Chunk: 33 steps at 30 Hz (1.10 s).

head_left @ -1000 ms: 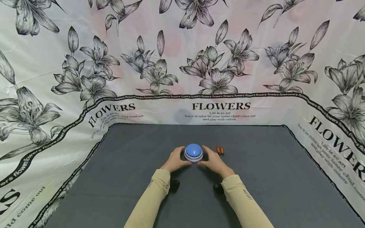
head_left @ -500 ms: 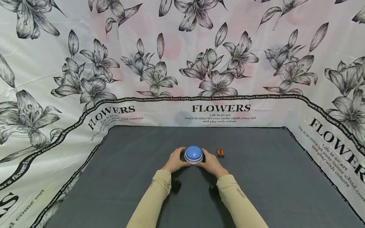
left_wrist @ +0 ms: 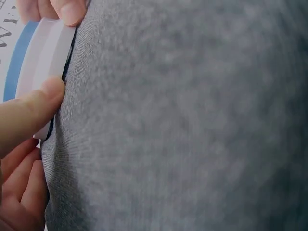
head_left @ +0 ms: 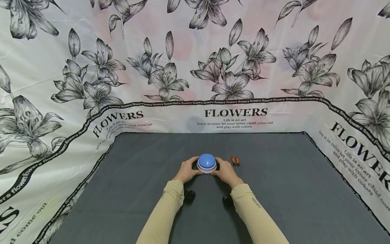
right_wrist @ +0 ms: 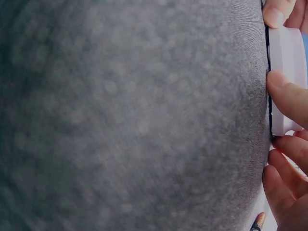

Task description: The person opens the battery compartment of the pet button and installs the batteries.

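head view, l to r: left hand grips the blue dome button from its left side, fingers curled round the white base. button sits mid grey mat. right hand grips its right side. two small batteries lie just beside, to the right.

We read print only on the flowered backdrop cloth that stands round the desk. In its middle panel the large word "FLOWERS" stands in capitals, and under it, in small type, "Life is an art / live it in color let your inner child come out / and play with colors". The same heading and lines recur, slanted, on the left panel and the right panel. A black band above them repeats "flowers" in white. A small mark on the right sleeve is too small to read.
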{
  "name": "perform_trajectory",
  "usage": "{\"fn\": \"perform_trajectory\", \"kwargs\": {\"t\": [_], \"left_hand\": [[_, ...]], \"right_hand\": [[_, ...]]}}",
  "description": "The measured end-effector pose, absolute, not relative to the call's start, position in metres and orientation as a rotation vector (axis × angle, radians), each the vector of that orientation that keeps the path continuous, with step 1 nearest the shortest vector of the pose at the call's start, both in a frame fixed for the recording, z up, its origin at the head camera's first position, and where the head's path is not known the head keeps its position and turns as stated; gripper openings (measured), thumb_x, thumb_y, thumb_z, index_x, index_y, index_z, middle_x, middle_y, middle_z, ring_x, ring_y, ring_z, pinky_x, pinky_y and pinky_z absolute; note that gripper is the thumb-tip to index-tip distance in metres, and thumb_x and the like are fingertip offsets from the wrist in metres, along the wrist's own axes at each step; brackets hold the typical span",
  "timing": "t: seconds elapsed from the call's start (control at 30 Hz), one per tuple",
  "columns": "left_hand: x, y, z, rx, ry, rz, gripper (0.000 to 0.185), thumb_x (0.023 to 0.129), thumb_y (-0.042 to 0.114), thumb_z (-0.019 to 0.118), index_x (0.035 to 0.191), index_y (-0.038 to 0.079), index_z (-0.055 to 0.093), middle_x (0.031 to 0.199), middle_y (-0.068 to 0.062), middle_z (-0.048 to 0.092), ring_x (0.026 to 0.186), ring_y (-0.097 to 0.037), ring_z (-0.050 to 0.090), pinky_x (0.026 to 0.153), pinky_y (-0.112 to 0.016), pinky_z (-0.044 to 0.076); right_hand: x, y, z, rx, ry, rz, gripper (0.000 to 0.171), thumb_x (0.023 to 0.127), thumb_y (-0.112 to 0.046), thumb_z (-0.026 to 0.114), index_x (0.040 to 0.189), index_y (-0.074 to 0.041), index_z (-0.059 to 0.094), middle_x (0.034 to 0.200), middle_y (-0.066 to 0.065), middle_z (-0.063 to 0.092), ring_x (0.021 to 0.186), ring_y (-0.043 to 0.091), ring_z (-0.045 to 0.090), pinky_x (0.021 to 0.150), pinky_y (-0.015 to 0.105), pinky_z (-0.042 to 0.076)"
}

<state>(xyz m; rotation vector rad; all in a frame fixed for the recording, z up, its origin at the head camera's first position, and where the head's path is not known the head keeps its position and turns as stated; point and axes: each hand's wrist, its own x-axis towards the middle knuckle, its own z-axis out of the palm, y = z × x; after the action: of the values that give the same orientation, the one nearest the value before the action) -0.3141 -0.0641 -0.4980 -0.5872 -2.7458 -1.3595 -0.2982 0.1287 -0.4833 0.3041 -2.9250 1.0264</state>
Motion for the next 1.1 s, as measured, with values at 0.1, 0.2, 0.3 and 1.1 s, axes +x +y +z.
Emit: {"fn": "perform_trajectory", "kwargs": {"t": [0.1, 0.2, 0.3, 1.1], "left_hand": [[-0.313, -0.063, -0.499, -0.583, -2.737, -1.377, 0.064, 0.077, 0.015, 0.077, 0.134, 0.006, 0.049, 0.131, -0.012, 0.051, 0.121, -0.025, 0.047, 0.098, -0.036, 0.039], [-0.310, -0.065, -0.499, -0.567, -2.711, -1.415, 0.063, 0.077, 0.016, 0.076, 0.133, 0.006, 0.050, 0.129, -0.011, 0.053, 0.116, -0.024, 0.051, 0.094, -0.034, 0.043], [-0.308, -0.067, -0.497, -0.573, -2.666, -1.462, 0.061, 0.079, 0.017, 0.075, 0.133, 0.004, 0.051, 0.127, -0.012, 0.055, 0.111, -0.023, 0.055, 0.089, -0.033, 0.047], [-0.290, -0.060, -0.472, -0.636, -2.753, -1.384, 0.085, 0.082, 0.031, 0.072, 0.146, 0.002, 0.023, 0.145, -0.017, 0.029, 0.125, -0.028, 0.040, 0.098, -0.041, 0.039]], "right_hand": [[-0.297, 0.131, -0.483, 0.309, -2.911, 1.083, 0.071, 0.077, -0.014, 0.077, 0.135, 0.006, 0.042, 0.128, 0.023, 0.049, 0.119, 0.040, 0.043, 0.098, 0.051, 0.034], [-0.296, 0.133, -0.484, 0.329, -2.897, 1.146, 0.070, 0.078, -0.015, 0.076, 0.136, 0.006, 0.041, 0.129, 0.023, 0.049, 0.120, 0.039, 0.043, 0.098, 0.050, 0.034], [-0.295, 0.136, -0.482, 0.348, -2.864, 1.213, 0.069, 0.079, -0.016, 0.075, 0.135, 0.006, 0.042, 0.126, 0.023, 0.051, 0.119, 0.037, 0.045, 0.097, 0.050, 0.036], [-0.291, 0.141, -0.453, 0.234, -2.608, 1.428, 0.047, 0.087, -0.033, 0.066, 0.115, 0.004, 0.063, 0.105, 0.016, 0.065, 0.092, 0.026, 0.063, 0.077, 0.040, 0.052]]}}
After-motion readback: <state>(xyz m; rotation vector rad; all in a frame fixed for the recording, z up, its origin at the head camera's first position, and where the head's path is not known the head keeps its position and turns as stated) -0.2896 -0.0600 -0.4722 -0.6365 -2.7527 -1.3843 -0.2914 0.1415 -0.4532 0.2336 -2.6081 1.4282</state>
